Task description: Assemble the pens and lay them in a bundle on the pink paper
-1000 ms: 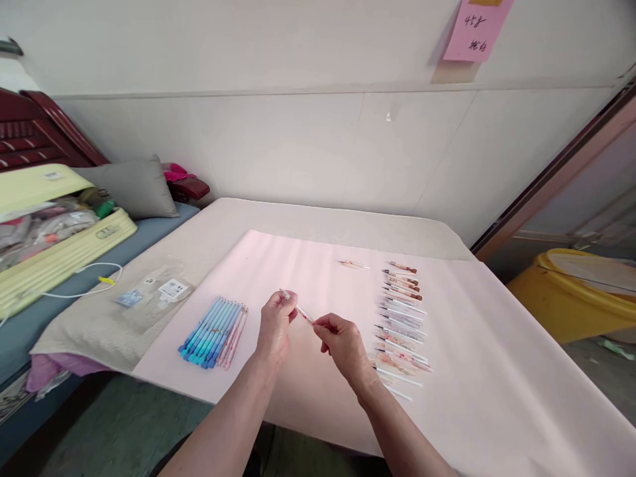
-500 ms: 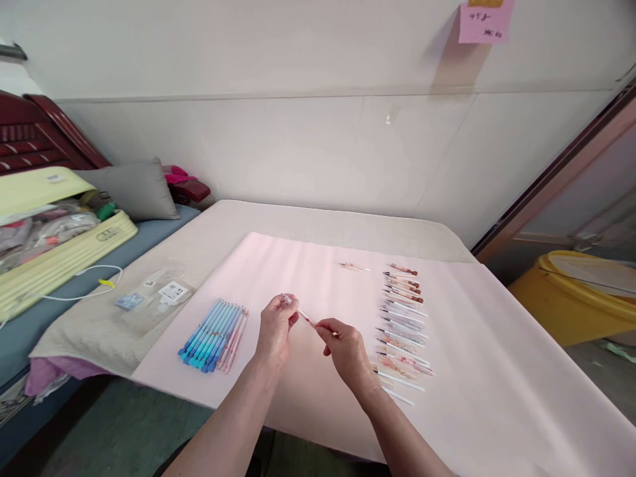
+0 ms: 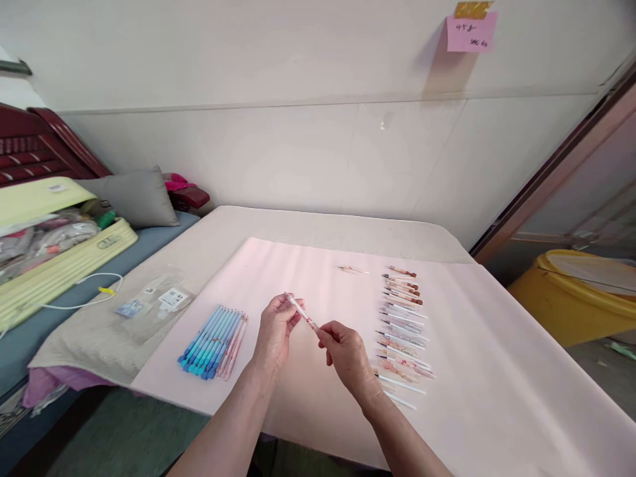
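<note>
My left hand (image 3: 274, 331) and my right hand (image 3: 345, 354) both pinch one thin white pen with a pink pattern (image 3: 301, 311), held a little above the pale pink sheet (image 3: 308, 271). The left fingers grip its upper end, the right fingers its lower end. A tight bundle of blue and pink pens (image 3: 213, 333) lies left of my left hand. A column of several patterned pens (image 3: 403, 324) lies to the right of my right hand. One single pen (image 3: 354, 269) lies apart, beyond the hands.
Clear plastic bags with labels (image 3: 156, 298) lie on the beige cloth at the left. A yellow case full of packets (image 3: 54, 245) and a grey pillow (image 3: 136, 197) sit on the bed. A yellow tub (image 3: 571, 291) stands at the right. A pink note (image 3: 471, 32) hangs on the wall.
Both hands still hold the same pen; it has tilted a little more upright. The head has dipped slightly, so the scene sits a bit lower in the picture.
</note>
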`<state>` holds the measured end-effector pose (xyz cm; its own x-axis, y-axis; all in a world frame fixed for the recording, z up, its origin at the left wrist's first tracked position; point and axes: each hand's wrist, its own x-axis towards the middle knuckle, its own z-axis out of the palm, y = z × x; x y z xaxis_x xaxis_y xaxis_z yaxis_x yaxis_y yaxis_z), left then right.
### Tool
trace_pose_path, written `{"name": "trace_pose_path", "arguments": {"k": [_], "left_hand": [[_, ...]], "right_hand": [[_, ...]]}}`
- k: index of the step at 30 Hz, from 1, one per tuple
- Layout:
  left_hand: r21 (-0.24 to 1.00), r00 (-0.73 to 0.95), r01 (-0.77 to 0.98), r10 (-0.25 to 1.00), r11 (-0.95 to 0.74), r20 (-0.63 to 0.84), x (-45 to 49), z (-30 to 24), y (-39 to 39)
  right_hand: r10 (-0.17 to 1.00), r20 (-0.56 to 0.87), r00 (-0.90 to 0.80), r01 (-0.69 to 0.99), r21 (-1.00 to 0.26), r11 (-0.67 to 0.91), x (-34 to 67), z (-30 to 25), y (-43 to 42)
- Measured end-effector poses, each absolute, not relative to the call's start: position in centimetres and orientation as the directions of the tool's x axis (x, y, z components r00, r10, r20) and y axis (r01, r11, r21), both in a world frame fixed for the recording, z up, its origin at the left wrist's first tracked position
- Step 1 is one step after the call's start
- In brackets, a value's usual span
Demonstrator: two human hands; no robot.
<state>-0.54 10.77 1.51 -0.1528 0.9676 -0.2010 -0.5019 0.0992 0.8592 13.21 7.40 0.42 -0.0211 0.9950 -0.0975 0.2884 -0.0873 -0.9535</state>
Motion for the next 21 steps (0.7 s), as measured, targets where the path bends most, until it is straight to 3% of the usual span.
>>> {"name": "trace_pose_path", "arguments": {"k": [5, 9, 14, 21], "left_hand": [[0.913, -0.238, -0.405, 0.957, 0.056, -0.164, -0.46, 1.48, 10.74], [0.885, -0.172, -0.457, 0.968, 0.087, -0.184, -0.52, 1.53, 10.68], [0.929, -0.201, -0.366, 0.97, 0.058, -0.14, -0.56, 1.52, 10.56], [0.882, -0.125, -0.462, 0.977, 0.098, -0.174, -0.65, 1.5, 10.57]], "right_hand": [[0.996, -0.077, -0.035, 0.28, -0.958, -0.065, 12.97, 0.37, 7.27], [0.982, -0.154, -0.109, 0.177, -0.975, -0.133, 12.99, 0.29, 7.29], [0.99, -0.124, -0.069, 0.216, -0.971, -0.107, 12.95, 0.42, 7.21], [0.97, -0.204, -0.136, 0.086, -0.977, -0.193, 13.01, 0.26, 7.13]]}}
